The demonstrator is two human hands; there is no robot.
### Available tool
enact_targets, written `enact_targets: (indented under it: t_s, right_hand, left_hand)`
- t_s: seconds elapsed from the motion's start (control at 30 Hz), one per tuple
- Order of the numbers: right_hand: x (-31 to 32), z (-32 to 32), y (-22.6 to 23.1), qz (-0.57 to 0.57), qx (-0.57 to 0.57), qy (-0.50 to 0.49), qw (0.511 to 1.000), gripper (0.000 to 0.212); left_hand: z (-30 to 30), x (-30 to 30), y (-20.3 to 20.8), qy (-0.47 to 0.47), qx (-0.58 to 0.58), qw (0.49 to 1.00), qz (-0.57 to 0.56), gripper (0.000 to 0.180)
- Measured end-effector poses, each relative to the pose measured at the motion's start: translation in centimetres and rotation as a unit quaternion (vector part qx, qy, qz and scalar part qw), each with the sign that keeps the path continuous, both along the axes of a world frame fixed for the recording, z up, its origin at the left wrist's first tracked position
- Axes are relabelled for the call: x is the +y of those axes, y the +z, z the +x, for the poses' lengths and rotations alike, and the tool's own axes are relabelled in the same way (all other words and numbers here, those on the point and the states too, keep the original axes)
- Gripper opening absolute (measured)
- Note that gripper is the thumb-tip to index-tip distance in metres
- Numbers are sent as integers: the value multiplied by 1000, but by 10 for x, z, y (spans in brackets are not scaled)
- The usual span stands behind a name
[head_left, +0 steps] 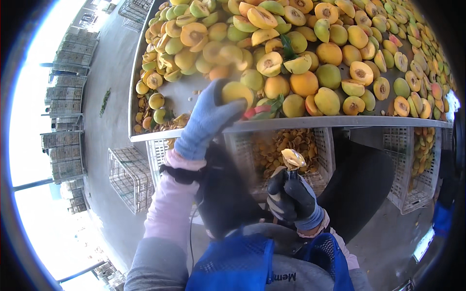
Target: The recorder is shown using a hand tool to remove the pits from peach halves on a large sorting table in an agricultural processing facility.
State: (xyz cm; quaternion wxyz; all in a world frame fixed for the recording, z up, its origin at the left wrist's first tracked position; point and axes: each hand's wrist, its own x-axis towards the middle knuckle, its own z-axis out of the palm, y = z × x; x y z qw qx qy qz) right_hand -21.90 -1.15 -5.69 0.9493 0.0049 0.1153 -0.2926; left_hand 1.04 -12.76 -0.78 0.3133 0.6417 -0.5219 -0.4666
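Observation:
My left hand (213,109), in a light blue knit glove, reaches over the near edge of a metal table (179,94). Its thumb and fingers curl around a yellow peach (237,93), a little smeared by motion. Below the table edge, my right hand (291,196) wears a glove with dark coating and is closed on the black handle of a short tool (292,174). A pale yellow piece of fruit (293,158) sits at the tool's tip and hides its working end. Many whole and halved peaches (330,52) cover the table, some with pits showing.
Under the table edge, a white plastic crate (328,153) holds fruit scraps (289,145). Another crate (400,169) with fruit stands at the right. An openwork crate (128,177) rests on the floor at left, with stacked crates (65,106) farther off. Green leaves (287,47) lie among the peaches.

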Motion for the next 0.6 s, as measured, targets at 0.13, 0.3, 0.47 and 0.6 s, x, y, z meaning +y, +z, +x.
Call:
enact_targets:
  t_s: [0.13,0.3,0.47,0.6]
  right_hand:
    - [-9,27,-36,7,141,31,989,25]
    - [16,33,-31,-233,370,-170,883,53]
    - [12,42,-1,-469,476,-143,730,49]
    - [10,27,22,-137,341,-11,930,31]
  left_hand:
    - [-47,88,10,136,311,930,143,45]
    - [-34,134,-26,201,321,907,185,46]
    - [-33,153,-43,73,107,992,4,32]
    - [-37,160,-18,81,74,994,-5,35]
